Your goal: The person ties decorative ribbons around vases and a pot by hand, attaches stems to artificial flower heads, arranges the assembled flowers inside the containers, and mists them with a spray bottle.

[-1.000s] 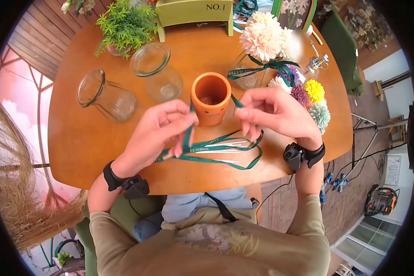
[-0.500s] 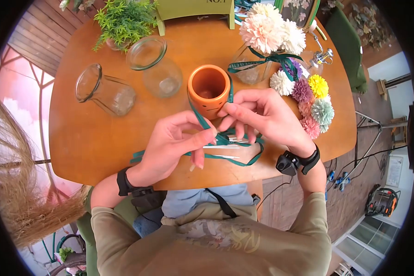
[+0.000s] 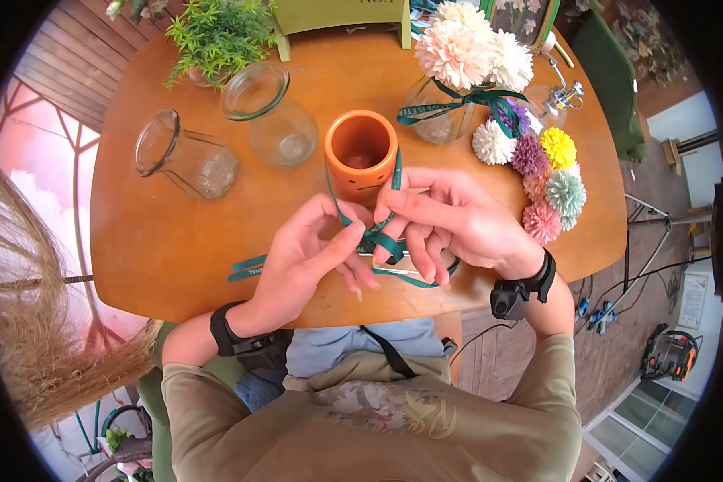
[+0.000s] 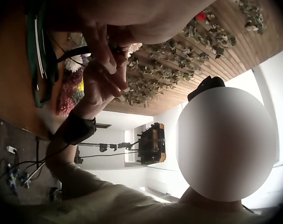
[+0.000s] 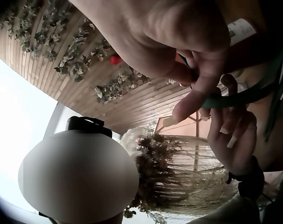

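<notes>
An orange flower pot (image 3: 353, 181) with a small drawn face stands upright at the table's middle. Dark green printed ribbon (image 3: 391, 247) runs along both sides of it and crosses in front, where both hands meet. My left hand (image 3: 309, 253) pinches one strand between thumb and forefinger. Close by, my right hand (image 3: 458, 217) pinches the other strand, its thumb near the pot's front. In the right wrist view a ribbon length (image 5: 239, 99) stretches by the fingertips. More ribbon and thin white sticks (image 4: 40, 51) lie on the table below, partly hidden by the hands.
Two glass vases, one tilted (image 3: 205, 165) and one wider (image 3: 285, 136), stand at left near a green plant (image 3: 221, 40). Right of the pot are a ribbon-tied glass vase (image 3: 438, 124) with pale blooms and several loose flower heads (image 3: 530, 157). A green planter (image 3: 341, 16) stands behind.
Both hands have come together in front of the pot. The ribbon strands, apart at the pot's sides a second ago, now cross and loop between the fingers.
</notes>
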A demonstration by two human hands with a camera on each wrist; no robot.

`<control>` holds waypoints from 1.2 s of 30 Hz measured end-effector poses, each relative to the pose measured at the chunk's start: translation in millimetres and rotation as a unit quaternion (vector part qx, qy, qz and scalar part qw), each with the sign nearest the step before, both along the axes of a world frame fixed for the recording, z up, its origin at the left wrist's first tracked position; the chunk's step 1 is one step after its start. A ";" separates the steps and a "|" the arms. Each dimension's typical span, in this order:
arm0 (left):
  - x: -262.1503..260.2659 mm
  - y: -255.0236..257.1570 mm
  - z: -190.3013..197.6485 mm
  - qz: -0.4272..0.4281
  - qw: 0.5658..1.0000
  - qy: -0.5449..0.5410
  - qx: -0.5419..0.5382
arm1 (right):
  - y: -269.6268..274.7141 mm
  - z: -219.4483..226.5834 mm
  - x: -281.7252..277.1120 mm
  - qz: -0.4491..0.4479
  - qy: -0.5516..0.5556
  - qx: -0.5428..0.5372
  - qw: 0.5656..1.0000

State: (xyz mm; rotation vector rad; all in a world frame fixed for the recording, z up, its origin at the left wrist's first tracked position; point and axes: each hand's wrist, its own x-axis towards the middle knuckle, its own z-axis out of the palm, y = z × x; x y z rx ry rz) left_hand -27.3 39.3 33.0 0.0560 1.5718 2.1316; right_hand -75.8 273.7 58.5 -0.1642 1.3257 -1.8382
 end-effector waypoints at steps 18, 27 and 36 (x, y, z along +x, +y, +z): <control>-11.2 -12.2 17.5 -0.072 0.986 -0.121 0.089 | -12.7 -15.0 20.3 -0.089 0.719 0.154 0.671; -15.4 -12.1 21.0 -0.096 0.991 -0.088 -0.003 | -15.2 -26.1 18.8 -0.113 0.750 0.152 0.633; -6.9 -12.0 9.5 -0.050 0.998 0.032 -0.026 | -20.1 -23.8 15.5 -0.127 0.636 0.188 0.738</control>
